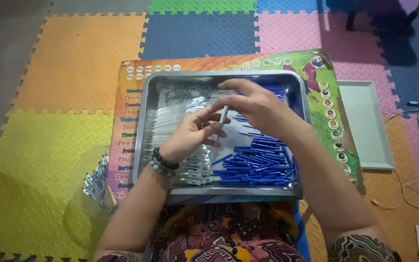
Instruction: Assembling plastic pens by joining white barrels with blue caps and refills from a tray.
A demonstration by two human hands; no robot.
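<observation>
Pen barrel [223, 118] upright between our two hands, above the metal tray [144, 126].

Its long axis runs nearly vertical, tilted slightly. Our right hand [258, 106] pinches its upper end from the right with closed fingertips; our left hand [190, 136] comes from below-left, its grip curled around the lower end. Blue pen tubes [255, 165] lie to the right in the tray, white parts [170, 121] to the left.

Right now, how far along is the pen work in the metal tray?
Done: some finished pens lie in the clear tub. In hand: the left hand and right hand hold one pen barrel together. Left: rows of white parts and a pile of blue pieces fill the tray.
</observation>
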